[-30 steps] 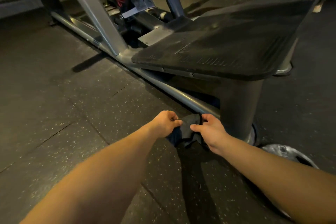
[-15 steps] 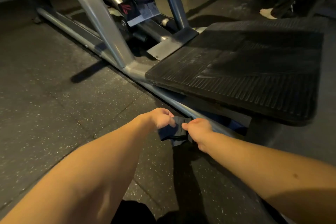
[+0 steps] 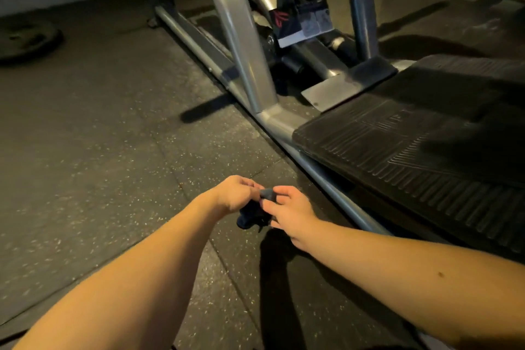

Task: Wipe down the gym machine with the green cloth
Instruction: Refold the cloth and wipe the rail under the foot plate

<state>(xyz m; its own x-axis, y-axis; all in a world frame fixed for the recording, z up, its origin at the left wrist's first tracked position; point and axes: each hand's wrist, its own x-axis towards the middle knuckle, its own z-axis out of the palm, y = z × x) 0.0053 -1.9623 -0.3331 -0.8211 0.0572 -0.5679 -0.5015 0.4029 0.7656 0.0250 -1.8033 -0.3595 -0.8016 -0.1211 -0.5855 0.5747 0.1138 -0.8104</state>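
Your left grip [image 3: 235,193] and right grip [image 3: 292,210] pinch the bunched cloth [image 3: 251,216] beside the machine [image 3: 241,45]; its label [image 3: 304,23] text is illegible.

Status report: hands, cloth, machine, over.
Holding: left hand and right hand both pinch the cloth, bunched between them. Not touching the machine; lower rail and ribbed footplate just beyond. Nothing between cloth and rail.

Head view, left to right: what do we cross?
weight plate → left hand → cloth, pinched by both hands → right hand → ribbed footplate. The machine frame is left out because it spans too much of the width to place.
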